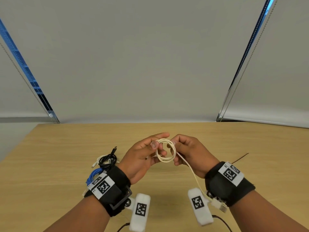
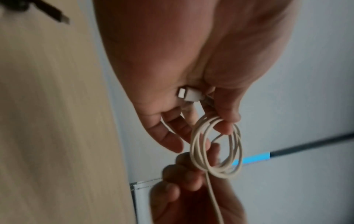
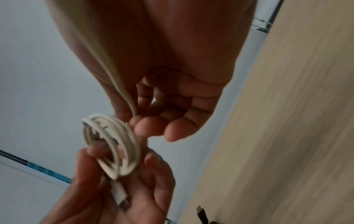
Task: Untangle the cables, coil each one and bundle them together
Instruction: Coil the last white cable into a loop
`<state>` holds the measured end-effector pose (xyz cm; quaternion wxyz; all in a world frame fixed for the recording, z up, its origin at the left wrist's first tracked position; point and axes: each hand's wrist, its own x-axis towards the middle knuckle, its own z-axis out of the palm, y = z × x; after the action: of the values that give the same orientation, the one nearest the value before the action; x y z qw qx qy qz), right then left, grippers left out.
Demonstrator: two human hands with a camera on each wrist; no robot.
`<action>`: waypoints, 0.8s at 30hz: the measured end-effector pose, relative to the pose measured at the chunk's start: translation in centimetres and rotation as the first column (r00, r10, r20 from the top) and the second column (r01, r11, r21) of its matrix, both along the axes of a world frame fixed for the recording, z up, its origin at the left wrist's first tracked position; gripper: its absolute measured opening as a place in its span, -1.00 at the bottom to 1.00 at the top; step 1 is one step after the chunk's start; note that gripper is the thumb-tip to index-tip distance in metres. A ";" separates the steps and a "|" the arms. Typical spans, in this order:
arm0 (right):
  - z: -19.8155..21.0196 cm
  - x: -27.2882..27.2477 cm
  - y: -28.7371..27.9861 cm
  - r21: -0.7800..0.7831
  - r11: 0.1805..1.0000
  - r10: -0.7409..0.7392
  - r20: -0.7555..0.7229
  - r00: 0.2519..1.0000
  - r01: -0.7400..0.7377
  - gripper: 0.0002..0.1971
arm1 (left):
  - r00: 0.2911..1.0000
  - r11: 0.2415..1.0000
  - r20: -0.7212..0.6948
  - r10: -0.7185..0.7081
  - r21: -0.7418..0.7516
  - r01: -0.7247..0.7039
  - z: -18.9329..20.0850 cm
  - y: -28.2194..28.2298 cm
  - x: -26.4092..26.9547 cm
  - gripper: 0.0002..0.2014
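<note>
Left hand [image 1: 142, 154] pinching the cream cable [image 1: 165, 150] coil above the table [image 1: 217, 144] to keep loops stacked; right hand [image 1: 187, 151] pinching the loose tail, feeding it. Coiled cables [image 1: 105, 160] parked at 9 o'clock.

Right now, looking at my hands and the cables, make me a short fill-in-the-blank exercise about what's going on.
1. The cream-white cable coil is held above the wooden table by ____ hands.
2. The cable's uncoiled tail trails toward the ____ wrist.
3. The left hand also holds the cable's white ____.
4. Beside the black cable lies a coiled ____ cable.

Missing words: both; right; connector; blue
</note>
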<state>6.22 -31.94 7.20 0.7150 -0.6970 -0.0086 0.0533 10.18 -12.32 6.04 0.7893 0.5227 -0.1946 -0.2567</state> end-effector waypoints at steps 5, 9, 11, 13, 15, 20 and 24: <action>-1.9 -0.5 0.4 -0.038 0.998 0.048 -0.086 0.995 -0.051 -0.93 | 0.993 0.993 -0.106 0.052 -0.100 -0.062 -0.2 -0.4 0.1 -0.83; -1.2 -0.6 -0.1 -0.179 0.978 -0.101 0.032 0.994 0.105 -0.84 | 0.947 0.933 0.053 0.318 0.159 -0.322 -0.5 0.2 1.4 -0.71; -0.4 -0.5 -0.1 -0.253 0.956 -0.116 0.135 0.984 0.147 -0.87 | 0.917 0.888 0.123 0.380 0.227 -0.399 -1.0 0.3 1.6 -0.65; 0.0 -0.5 0.4 -0.393 0.917 -0.010 0.158 0.987 0.072 -0.87 | 0.898 0.859 0.182 0.400 0.269 -0.436 -1.5 0.0 1.4 -0.67; -0.2 -0.4 1.3 -0.556 0.831 0.089 0.124 0.988 -0.005 -0.80 | 0.892 0.857 0.217 0.397 0.260 -0.445 -1.7 -0.5 1.1 -0.70; -1.0 -0.2 2.4 -0.599 0.801 0.096 0.143 0.985 0.009 -0.85 | 0.902 0.887 0.249 0.353 0.218 -0.407 -1.4 -1.1 0.2 -0.73; -1.1 -0.2 2.5 -0.390 0.920 -0.007 0.067 0.998 0.032 -0.86 | 0.844 0.820 0.373 0.384 0.282 -0.498 -1.9 -0.9 0.4 -0.79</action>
<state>6.05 -29.40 6.15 0.5613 -0.8272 -0.0139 0.0245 10.58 -13.23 4.17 0.6760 0.7247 -0.1325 -0.0143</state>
